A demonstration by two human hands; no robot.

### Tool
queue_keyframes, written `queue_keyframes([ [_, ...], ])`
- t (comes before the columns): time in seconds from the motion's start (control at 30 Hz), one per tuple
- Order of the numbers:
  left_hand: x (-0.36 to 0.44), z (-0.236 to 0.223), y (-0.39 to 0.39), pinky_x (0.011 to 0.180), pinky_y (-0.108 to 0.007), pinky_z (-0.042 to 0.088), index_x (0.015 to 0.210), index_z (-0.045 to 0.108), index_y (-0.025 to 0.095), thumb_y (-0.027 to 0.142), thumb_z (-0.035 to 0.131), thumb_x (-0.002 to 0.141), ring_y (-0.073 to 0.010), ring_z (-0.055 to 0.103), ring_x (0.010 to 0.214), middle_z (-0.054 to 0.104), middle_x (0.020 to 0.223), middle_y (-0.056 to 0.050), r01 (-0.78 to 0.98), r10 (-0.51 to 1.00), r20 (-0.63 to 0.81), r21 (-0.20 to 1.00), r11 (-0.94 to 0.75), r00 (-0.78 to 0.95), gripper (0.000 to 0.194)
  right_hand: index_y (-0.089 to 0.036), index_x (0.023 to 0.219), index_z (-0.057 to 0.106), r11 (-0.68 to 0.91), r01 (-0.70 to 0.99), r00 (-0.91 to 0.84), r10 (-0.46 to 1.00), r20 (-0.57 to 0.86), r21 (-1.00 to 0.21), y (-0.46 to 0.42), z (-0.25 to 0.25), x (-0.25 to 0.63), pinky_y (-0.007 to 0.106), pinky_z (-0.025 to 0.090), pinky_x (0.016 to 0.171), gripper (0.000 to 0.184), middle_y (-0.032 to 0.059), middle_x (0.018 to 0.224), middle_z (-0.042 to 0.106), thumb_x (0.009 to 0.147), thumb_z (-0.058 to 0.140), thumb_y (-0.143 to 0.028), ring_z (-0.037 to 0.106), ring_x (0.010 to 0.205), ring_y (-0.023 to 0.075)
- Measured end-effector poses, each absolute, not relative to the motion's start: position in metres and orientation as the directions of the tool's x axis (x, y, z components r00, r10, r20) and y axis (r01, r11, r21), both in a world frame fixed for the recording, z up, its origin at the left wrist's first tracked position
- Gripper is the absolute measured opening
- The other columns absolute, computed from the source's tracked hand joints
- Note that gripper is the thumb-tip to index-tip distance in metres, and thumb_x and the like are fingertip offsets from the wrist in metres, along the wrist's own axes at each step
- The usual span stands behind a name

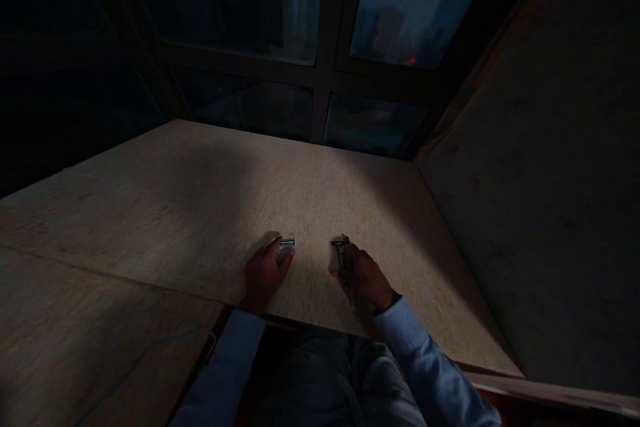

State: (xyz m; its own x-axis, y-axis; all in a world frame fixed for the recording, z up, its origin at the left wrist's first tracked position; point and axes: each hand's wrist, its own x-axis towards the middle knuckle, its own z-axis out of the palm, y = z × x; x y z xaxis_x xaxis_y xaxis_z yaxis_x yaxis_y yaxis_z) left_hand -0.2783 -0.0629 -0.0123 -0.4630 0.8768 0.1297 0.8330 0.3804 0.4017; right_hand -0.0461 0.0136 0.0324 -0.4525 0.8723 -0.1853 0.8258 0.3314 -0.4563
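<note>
My left hand (266, 272) rests on a large plywood sheet (210, 200), its fingers closed on a small shiny metal piece (287, 244) that looks like a hinge or clip. About a hand's width to the right, my right hand (364, 277) is wrapped round a dark metal hand tool (341, 255) whose head points away from me and touches the sheet. The scene is dim and the tool's exact kind is unclear. Both arms wear light blue sleeves.
A second wooden board (540, 213) stands upright along the right side. Dark window panes (410, 7) in a dark frame rise behind the sheet. Another plywood panel (75, 347) lies lower at the left. My legs show below the sheet's near edge.
</note>
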Motion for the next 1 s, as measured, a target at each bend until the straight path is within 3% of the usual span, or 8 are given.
queue_keyframes([
  [0.23,-0.278,-0.012,-0.061,0.071,-0.027,0.044,0.13,0.061,0.019,0.056,0.043,0.094,-0.022,0.066,0.085,0.071,0.089,-0.008,0.832,0.876,0.11,0.388,0.396,-0.469,0.055,-0.011,0.119,0.053,0.351,0.833,-0.474,0.852,-0.222,-0.428,0.014,0.04,-0.085,0.03,0.046,0.075,0.049,0.0166,0.108,0.066,0.086,0.066,-0.045,0.065,0.096,0.0262],
  [0.43,-0.278,-0.013,-0.061,0.071,-0.027,0.045,0.132,0.06,0.019,0.054,0.046,0.094,-0.0207,0.066,0.082,0.072,0.09,-0.008,0.831,0.865,0.132,0.381,0.406,-0.484,0.054,-0.011,0.122,0.055,0.334,0.839,-0.47,0.843,-0.26,-0.43,0.013,0.044,-0.105,0.03,0.046,0.076,0.052,0.0167,0.112,0.065,0.088,0.063,-0.049,0.066,0.098,0.0269],
  [0.57,-0.276,-0.016,-0.063,0.072,-0.028,0.047,0.136,0.055,0.019,0.049,0.047,0.094,-0.0208,0.066,0.086,0.071,0.1,-0.009,0.858,0.86,0.247,0.392,0.333,-0.446,0.053,-0.011,0.123,0.056,0.356,0.835,-0.481,0.842,-0.244,-0.419,0.011,0.042,-0.113,0.031,0.045,0.078,0.053,0.0172,0.114,0.065,0.09,0.06,-0.052,0.066,0.102,0.0286],
  [0.7,-0.274,-0.023,-0.063,0.075,-0.03,0.049,0.135,0.058,0.021,0.047,0.047,0.095,-0.0222,0.066,0.092,0.066,0.111,-0.012,0.934,0.854,0.415,0.294,0.202,-0.315,0.049,-0.012,0.12,0.059,0.372,0.824,-0.485,0.853,-0.192,-0.427,0.011,0.035,-0.111,0.032,0.045,0.078,0.049,0.0167,0.113,0.066,0.093,0.053,-0.054,0.066,0.102,0.0294],
  [1.0,-0.273,-0.028,-0.062,0.074,-0.031,0.049,0.118,0.07,0.023,0.046,0.05,0.094,-0.0211,0.064,0.084,0.063,0.107,-0.012,0.978,0.879,0.439,0.165,0.127,-0.188,0.039,-0.015,0.115,0.064,0.402,0.764,-0.504,0.86,-0.078,-0.505,0.013,0.018,-0.103,0.032,0.045,0.082,0.041,0.015,0.112,0.068,0.097,0.047,-0.048,0.066,0.103,0.0263],
])
